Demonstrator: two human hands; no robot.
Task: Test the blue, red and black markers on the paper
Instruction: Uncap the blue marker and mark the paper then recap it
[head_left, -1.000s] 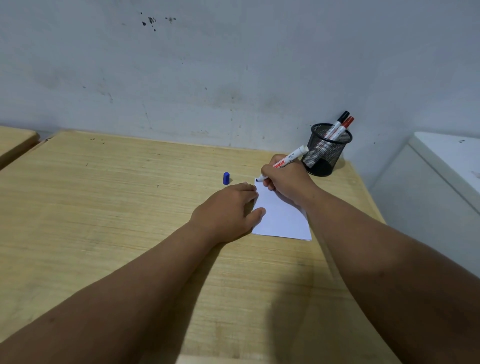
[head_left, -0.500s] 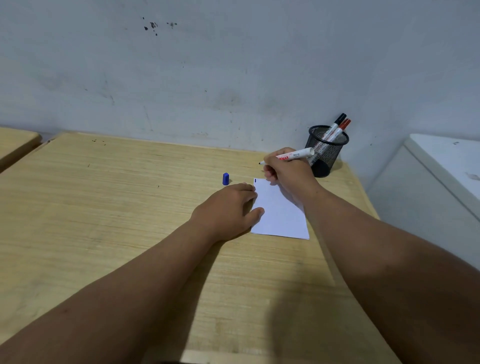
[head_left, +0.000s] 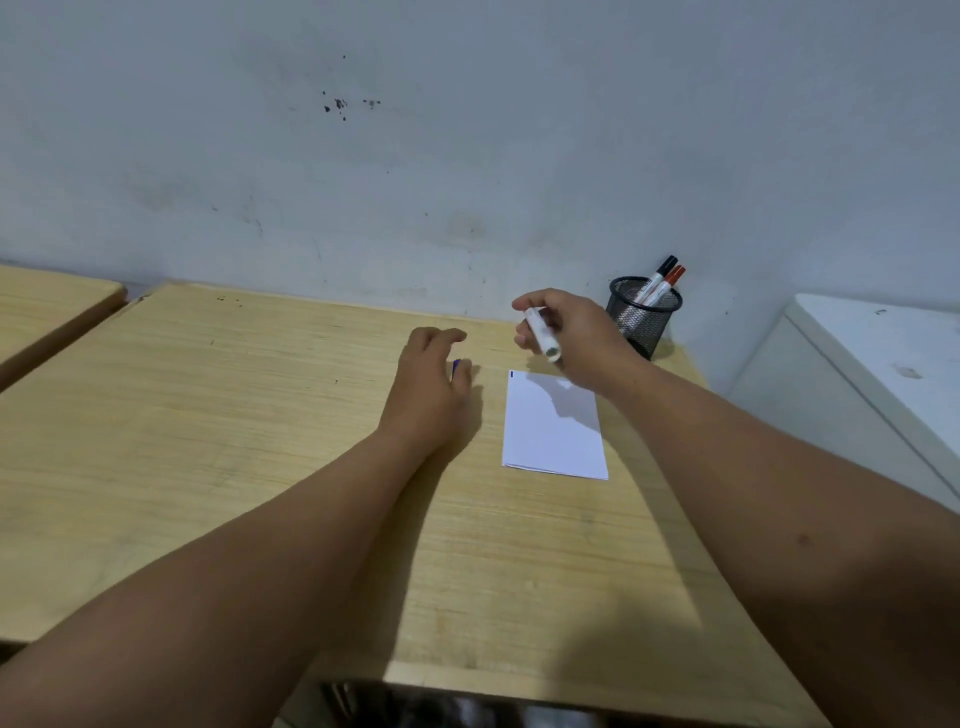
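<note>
1. Folded white sheet of paper (head_left: 555, 423) lying flat on the light wooden desk (head_left: 208, 441), with a short blue mark (head_left: 511, 373) at its far left corner.
2. Right hand (head_left: 576, 335) raised above the far edge of the paper, fingers curled round the white barrel of the uncapped marker (head_left: 542, 334), blunt end tilted towards the camera; tip hidden behind the fingers.
3. Left hand (head_left: 428, 384) resting on the desk just left of the paper, apart from it, fingers loosely spread and bent.
4. Small blue marker cap (head_left: 456, 367) showing only as a sliver at the left hand's fingers; whether pinched or merely touched cannot be told.
5. Black wire-mesh pen cup (head_left: 644, 316) standing beyond the paper and to its right, near the wall.
6. Black-capped marker (head_left: 658, 277) and red-capped marker (head_left: 668, 282) leaning side by side inside the cup, caps upward.
7. White cabinet (head_left: 857, 374) well to the right of the paper, beside the desk.
</note>
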